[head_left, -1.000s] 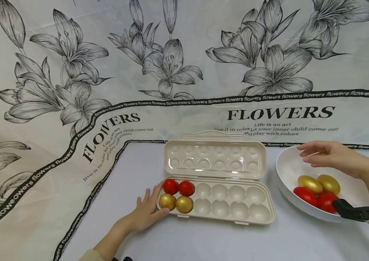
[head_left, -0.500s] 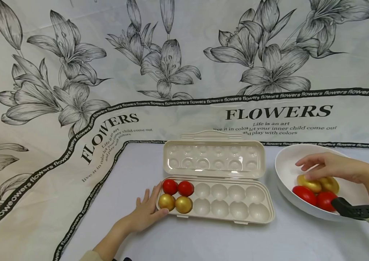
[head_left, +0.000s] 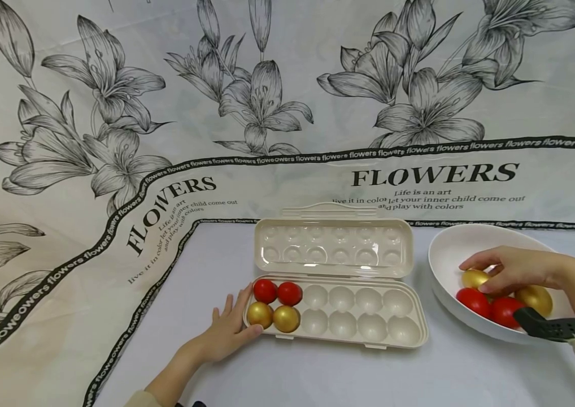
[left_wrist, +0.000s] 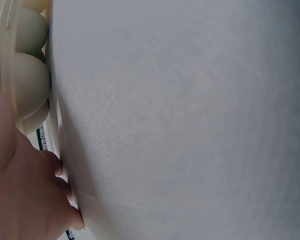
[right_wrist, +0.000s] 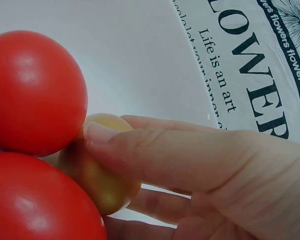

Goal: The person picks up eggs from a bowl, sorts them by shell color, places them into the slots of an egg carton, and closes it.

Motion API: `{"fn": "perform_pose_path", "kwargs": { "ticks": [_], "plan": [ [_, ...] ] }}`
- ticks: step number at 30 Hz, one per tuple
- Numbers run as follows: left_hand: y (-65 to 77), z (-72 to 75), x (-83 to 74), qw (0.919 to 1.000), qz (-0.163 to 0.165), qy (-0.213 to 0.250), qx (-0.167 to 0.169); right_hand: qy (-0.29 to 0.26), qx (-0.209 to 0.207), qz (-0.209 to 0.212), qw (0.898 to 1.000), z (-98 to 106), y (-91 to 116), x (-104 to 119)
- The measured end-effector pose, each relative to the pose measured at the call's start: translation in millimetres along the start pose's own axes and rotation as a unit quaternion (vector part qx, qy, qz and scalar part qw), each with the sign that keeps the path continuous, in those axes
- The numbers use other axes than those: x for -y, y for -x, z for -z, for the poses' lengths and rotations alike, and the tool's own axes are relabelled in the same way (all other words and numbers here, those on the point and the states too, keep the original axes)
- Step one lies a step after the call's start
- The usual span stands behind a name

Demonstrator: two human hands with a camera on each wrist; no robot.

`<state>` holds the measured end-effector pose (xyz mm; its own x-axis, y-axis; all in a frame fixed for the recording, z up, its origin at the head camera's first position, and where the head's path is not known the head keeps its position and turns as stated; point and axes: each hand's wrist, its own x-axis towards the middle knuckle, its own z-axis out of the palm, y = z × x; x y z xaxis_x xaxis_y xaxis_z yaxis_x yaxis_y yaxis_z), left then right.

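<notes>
Where hands (head_left: 225, 333) stand apart, a carton (head_left: 356, 312) lies between.

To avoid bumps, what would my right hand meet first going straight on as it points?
Probably the left inner wall of the bowl, beyond the gold egg your right hand pinches; depth is unclear.

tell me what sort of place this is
Probably an indoor tabletop in a decorated corner: flower-printed sheeting rises behind and at the left of a white table, where an open egg tray lies.
</notes>
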<state>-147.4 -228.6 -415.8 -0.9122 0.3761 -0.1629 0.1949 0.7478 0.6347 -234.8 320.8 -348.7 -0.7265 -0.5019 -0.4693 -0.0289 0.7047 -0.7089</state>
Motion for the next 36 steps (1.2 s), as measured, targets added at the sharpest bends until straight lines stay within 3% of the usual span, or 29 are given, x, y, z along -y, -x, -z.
{"fn": "perform_pose_path", "kwargs": {
  "ticks": [9,18,27,36],
  "plan": [
    [-0.9,-0.4,2.0,1.0,0.002,-0.003,0.002,0.04,-0.014,-0.026,0.999,-2.6,-0.3,10.7],
    [-1.3,-0.7,2.9,1.0,0.001,-0.002,0.003,0.126,-0.064,0.033,0.989,-0.9,-1.3,11.7],
    [-1.1,-1.2,2.9,1.0,0.003,-0.005,0.002,0.129,-0.124,0.071,0.981,1.5,0.4,20.6],
    [-0.8,-0.1,0.7,1.0,0.005,0.0,0.004,0.121,-0.144,0.091,0.978,1.0,0.3,24.5]
  ]
}}
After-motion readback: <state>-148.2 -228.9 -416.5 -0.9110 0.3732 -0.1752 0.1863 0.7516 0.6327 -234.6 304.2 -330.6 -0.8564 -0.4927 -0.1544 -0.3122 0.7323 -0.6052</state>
